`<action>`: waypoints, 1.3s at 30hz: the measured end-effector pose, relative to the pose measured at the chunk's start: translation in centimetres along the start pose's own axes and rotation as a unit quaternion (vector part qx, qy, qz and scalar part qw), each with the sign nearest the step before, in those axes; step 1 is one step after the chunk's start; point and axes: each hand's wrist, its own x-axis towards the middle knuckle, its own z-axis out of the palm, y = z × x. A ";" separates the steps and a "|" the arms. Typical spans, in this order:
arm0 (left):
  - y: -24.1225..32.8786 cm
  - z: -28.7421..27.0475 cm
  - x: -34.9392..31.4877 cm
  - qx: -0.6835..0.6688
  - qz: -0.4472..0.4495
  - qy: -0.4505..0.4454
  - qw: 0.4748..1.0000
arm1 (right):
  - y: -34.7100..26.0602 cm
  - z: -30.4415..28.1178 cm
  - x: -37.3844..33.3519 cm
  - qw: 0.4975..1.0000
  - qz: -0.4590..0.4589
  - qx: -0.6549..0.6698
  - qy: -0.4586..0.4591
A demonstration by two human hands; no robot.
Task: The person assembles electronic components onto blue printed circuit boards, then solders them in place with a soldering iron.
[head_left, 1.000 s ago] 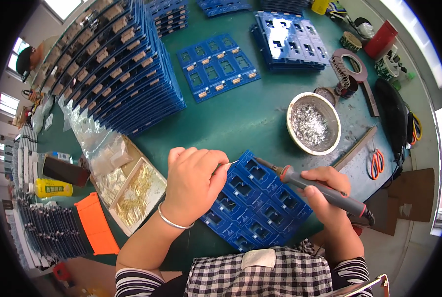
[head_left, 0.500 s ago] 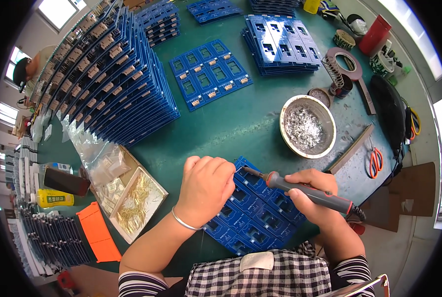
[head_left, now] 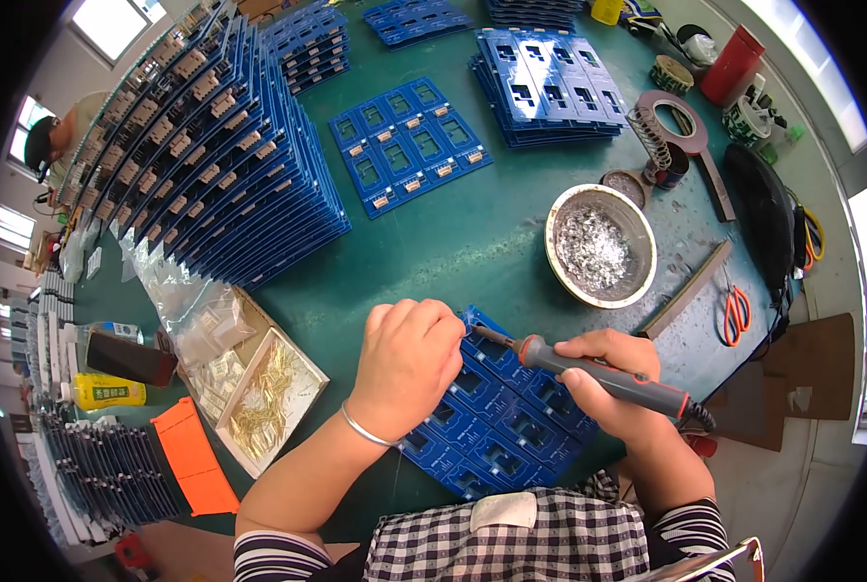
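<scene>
Two hands on it: left hand [head_left: 406,364] pins the blue board [head_left: 496,412] at the worktop's near edge, right hand [head_left: 613,373] grips the iron [head_left: 598,373], so probably keep that tip steady.

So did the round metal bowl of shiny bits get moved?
No. The round metal bowl sits in the same spot beside the orange-handled scissors and blue circuit panel; only the camera view shifted.

Blue rectangular circuit-board panel [head_left: 496,412] lay on the green table [head_left: 453,242], left hand [head_left: 406,364] pressed on its upper left corner, right hand [head_left: 616,383] gripped a grey-and-orange soldering iron [head_left: 593,369] over it, round metal bowl of solder scraps [head_left: 600,244] beyond the panel.
</scene>
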 end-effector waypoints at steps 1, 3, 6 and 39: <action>0.0 -0.1 0.1 0.012 0.005 0.002 1.000 | 0.0 -0.1 0.1 1.000 0.000 0.000 0.001; 0.0 -0.3 0.1 0.009 0.005 0.020 1.000 | 0.0 -0.2 0.2 0.999 -0.028 -0.024 -0.003; 0.3 -0.7 -0.2 0.008 0.007 0.021 1.000 | -0.1 -0.1 0.2 1.000 -0.024 -0.017 0.005; 1.5 -1.2 -0.7 0.021 0.008 0.011 1.000 | 1.7 -1.8 -2.5 0.994 -0.026 0.071 0.079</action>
